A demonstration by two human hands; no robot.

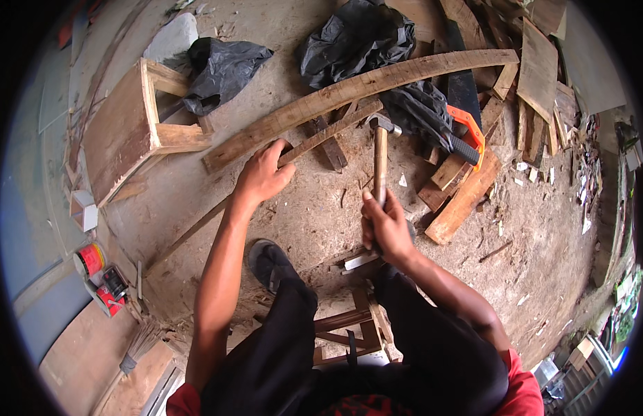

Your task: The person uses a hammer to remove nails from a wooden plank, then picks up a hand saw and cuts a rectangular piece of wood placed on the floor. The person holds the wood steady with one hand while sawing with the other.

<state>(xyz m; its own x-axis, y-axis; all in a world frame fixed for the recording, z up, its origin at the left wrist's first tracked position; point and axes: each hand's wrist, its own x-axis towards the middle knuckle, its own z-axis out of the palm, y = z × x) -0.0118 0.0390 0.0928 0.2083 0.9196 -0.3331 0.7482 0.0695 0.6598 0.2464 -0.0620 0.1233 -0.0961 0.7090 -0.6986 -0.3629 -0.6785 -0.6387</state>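
Observation:
My left hand [265, 173] is closed around a long thin wooden strip [332, 132], which runs slantwise from the lower left up to the middle. Its upper end lies close to the head of a claw hammer [381, 156]. My right hand [389, 225] grips the hammer low on its wooden handle, with the metal head pointing away from me. Beyond the strip lies a longer, wider plank [363, 82], and a short dark wood block [331, 149] sits under or beside the strip.
Black plastic bags [356, 41] lie at the back. A handsaw with an orange handle [470, 128] rests among wood offcuts [463, 201] on the right. A wooden box frame [120, 132] stands at left, near red cans [91, 260]. My sandalled foot [271, 267] is below the strip.

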